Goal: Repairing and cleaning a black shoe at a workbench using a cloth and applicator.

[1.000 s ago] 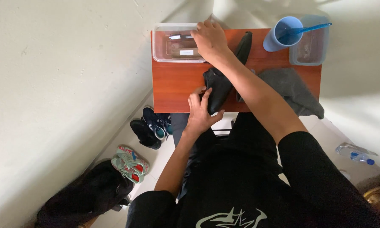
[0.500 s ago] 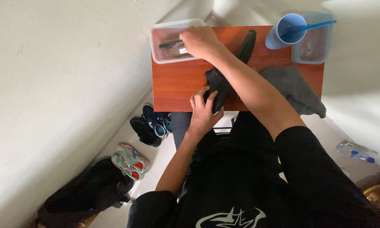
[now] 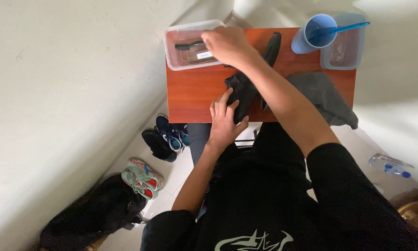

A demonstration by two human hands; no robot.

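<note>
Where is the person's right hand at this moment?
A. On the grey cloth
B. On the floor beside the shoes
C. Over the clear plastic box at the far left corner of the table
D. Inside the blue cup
C. The right hand reaches over the rim of the clear plastic box, while the left hand rests on the black shoe.

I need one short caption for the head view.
Left hand steadies a black shoe; right hand reaches into a clear box.
</note>
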